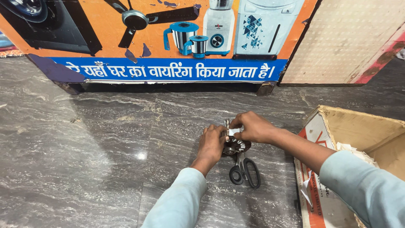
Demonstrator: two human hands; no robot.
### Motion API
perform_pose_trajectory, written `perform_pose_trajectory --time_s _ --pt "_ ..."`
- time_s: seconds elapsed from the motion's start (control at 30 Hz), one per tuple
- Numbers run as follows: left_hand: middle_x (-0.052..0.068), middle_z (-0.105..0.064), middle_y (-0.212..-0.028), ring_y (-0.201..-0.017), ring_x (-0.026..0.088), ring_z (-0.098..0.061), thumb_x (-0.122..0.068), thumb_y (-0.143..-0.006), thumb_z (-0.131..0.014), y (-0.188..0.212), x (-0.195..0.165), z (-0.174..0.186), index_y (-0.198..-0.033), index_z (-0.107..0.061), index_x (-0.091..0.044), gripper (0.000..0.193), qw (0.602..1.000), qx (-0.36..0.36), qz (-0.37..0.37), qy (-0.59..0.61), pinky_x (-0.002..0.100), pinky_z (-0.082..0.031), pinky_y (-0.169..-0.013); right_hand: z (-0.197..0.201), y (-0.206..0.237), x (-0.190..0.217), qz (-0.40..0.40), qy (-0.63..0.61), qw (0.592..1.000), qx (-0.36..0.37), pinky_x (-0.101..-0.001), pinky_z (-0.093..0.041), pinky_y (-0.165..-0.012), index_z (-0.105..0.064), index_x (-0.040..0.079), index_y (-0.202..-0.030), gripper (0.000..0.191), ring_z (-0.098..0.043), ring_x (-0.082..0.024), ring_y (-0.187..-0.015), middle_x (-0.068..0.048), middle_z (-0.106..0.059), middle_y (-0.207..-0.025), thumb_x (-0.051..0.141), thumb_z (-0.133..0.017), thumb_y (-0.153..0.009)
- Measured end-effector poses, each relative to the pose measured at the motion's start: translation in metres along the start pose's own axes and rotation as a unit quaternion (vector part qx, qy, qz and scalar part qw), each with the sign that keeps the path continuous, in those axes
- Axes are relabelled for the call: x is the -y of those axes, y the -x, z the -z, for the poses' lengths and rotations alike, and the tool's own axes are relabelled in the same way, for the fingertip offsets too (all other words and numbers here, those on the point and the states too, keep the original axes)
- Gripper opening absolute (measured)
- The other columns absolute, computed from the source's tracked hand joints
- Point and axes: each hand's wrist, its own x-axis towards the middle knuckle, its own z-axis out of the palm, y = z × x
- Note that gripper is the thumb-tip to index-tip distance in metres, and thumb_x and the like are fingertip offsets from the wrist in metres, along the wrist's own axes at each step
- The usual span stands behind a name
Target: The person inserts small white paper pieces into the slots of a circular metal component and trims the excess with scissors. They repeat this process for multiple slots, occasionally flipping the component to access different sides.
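Both grips were closed on a small round motor part [236,146]: the left hand [212,145] clasped its left side, the right hand [253,127] pinched a pale strip [234,131] on top. The part sat between them on the floor [105,143], scissors [244,169] just below, a box [363,131] to the right.

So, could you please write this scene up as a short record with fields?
surface: grey marble floor
left hand: steadies a small round slotted metal part
right hand: pinches a white strip on top of that part
scissors: black handles, lying just below the part
cardboard box: open, at the right
backdrop: orange appliance poster
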Motion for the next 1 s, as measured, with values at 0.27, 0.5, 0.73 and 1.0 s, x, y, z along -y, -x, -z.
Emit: perform_pose_trajectory --time_s 0.27,0.5,0.73,1.0 --pt "0.004 -0.059 -0.127 -0.127 0.022 -0.054 -0.023 -0.096 -0.066 0.007 -0.016 0.006 -0.129 -0.065 -0.017 0.034 0.998 0.035 0.043 -0.023 0.04 -0.043 -0.113 0.001 0.009 -0.001 0.025 -0.001 1.0 -0.001 -0.04 -0.057 -0.096 -0.075 0.005 -0.116 0.041 -0.073 -0.028 -0.107 -0.015 -0.075 -0.118 0.013 -0.078 -0.076" --pt "0.006 -0.06 -0.128 -0.127 0.024 -0.054 -0.021 -0.093 -0.07 0.004 -0.014 0.0 -0.126 -0.065 -0.012 0.034 0.999 0.019 0.037 -0.006 0.04 -0.043 -0.113 0.003 0.01 -0.005 0.016 -0.004 1.0 -0.005 -0.0413 -0.057 -0.096 -0.074 0.005 -0.118 0.04 -0.075 -0.028 -0.105 -0.015 -0.076 -0.115 0.015 -0.078 -0.079" --pt "0.009 -0.061 -0.126 -0.125 0.028 -0.055 -0.021 -0.092 -0.072 -0.001 -0.004 -0.01 -0.122 -0.066 -0.01 0.032 1.0 -0.005 0.011 -0.018 0.043 -0.044 -0.109 0.0 0.009 -0.009 0.014 -0.002 1.0 -0.012 -0.0418 -0.057 -0.094 -0.074 0.005 -0.118 0.041 -0.074 -0.028 -0.104 -0.015 -0.076 -0.114 0.016 -0.08 -0.079" --pt "0.011 -0.062 -0.123 -0.124 0.03 -0.055 -0.02 -0.091 -0.073 0.001 -0.002 -0.007 -0.118 -0.067 -0.01 0.029 1.0 -0.019 -0.009 -0.009 0.045 -0.044 -0.107 -0.001 0.006 -0.01 0.026 -0.03 0.999 -0.021 -0.0412 -0.058 -0.092 -0.075 0.005 -0.116 0.042 -0.076 -0.029 -0.101 -0.015 -0.078 -0.11 0.014 -0.079 -0.075"
